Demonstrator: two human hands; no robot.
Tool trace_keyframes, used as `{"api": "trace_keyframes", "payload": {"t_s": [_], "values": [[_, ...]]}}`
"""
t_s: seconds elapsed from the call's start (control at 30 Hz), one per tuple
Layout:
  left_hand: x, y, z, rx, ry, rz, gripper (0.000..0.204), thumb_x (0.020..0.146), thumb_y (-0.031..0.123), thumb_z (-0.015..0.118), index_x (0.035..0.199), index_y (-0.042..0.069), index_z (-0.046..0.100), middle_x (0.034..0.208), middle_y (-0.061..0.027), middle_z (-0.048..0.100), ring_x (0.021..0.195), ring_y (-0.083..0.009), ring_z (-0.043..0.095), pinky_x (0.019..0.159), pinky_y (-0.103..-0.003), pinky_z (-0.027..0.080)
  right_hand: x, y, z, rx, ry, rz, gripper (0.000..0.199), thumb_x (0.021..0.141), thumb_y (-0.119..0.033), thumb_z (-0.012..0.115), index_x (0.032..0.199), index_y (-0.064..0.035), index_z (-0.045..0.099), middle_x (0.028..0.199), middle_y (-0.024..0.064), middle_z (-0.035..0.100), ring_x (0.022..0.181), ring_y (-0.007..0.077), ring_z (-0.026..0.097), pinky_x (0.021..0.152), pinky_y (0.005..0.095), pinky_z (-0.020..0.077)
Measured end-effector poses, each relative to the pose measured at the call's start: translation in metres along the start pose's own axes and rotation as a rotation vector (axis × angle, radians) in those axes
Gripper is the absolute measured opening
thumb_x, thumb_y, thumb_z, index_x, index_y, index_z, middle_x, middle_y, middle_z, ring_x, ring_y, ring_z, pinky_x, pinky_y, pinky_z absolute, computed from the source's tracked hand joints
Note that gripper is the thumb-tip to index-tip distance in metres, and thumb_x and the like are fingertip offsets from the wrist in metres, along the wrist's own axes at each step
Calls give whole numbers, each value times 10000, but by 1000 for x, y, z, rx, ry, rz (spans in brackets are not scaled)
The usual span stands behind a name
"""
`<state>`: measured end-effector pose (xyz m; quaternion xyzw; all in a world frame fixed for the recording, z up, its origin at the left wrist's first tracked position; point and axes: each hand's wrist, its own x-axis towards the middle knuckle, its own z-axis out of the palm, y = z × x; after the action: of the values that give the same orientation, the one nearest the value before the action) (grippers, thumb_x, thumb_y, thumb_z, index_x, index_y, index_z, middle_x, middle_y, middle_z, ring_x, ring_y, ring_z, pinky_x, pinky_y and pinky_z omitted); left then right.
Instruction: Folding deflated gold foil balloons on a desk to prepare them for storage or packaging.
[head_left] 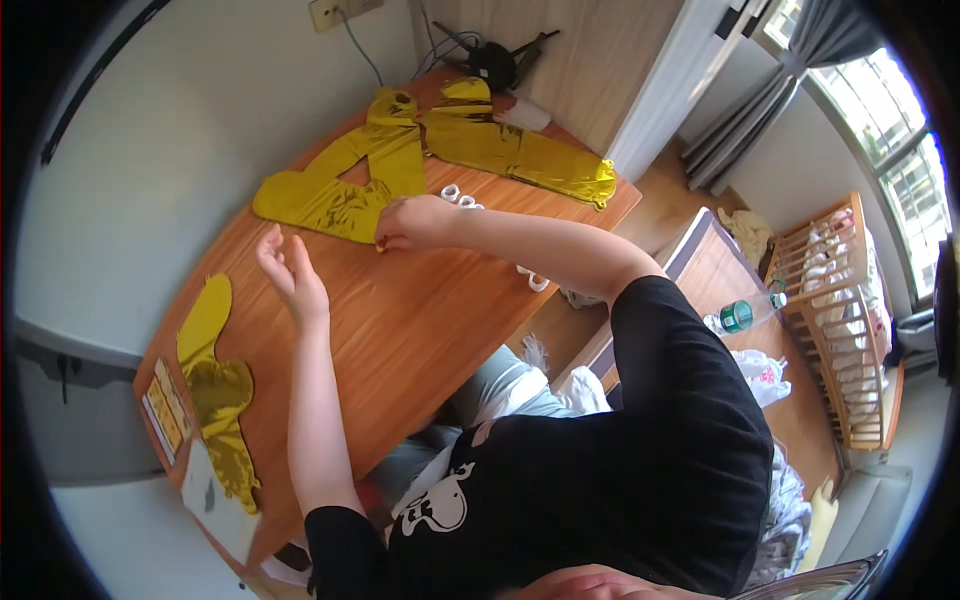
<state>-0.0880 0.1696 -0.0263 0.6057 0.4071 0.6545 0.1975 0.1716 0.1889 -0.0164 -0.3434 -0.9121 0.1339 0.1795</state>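
Observation:
A flat gold foil balloon [395, 155], uninflated and angular in shape, lies on the wooden table [400, 300] in front of me. At its near right corner my right hand [418, 222] is closed, with a bit of gold foil showing under the fingertips. My left hand [293, 278] is raised over the table, just short of the balloon's left end, fingers apart and holding nothing. Small white rings [450, 192], perhaps tape rolls, sit beyond my right forearm. Another white ring [538, 284] shows on the forearm's near side, by the table edge.
Further gold foil balloons lie at the far right [515, 155] and on the left [215, 385]. A black router [490, 65] with cables stands at the back corner. White sheet [215, 500] at the left edge. A plastic bottle [735, 317] and wooden crib [835, 320] are at right.

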Motion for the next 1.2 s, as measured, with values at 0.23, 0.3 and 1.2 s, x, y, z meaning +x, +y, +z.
{"api": "trace_keyframes", "payload": {"t_s": [0.23,0.3,1.2], "values": [[-12,-25,30,312,-395,9,309,978,105,636,1260,19,539,1259,-137,577,1217,-318,521,1081,-445,389,-3,17,1,-171,4,-52,170,950,-229,656,1075,-153,743,957,66,741,900,297,713,770,435,575],[-11,-24,30,297,-389,35,290,934,75,662,1205,10,583,1230,-161,603,1192,-348,548,1057,-459,417,5,17,-1,-149,-20,1,167,956,-237,648,1065,-157,746,943,68,746,867,305,717,753,436,576],[-19,-10,30,496,-503,184,403,871,192,722,1265,164,644,1289,-65,595,1264,-305,530,1026,-512,416,43,30,-34,231,-53,437,271,935,-294,757,1069,-59,743,935,70,752,860,157,677,776,326,531]]}}
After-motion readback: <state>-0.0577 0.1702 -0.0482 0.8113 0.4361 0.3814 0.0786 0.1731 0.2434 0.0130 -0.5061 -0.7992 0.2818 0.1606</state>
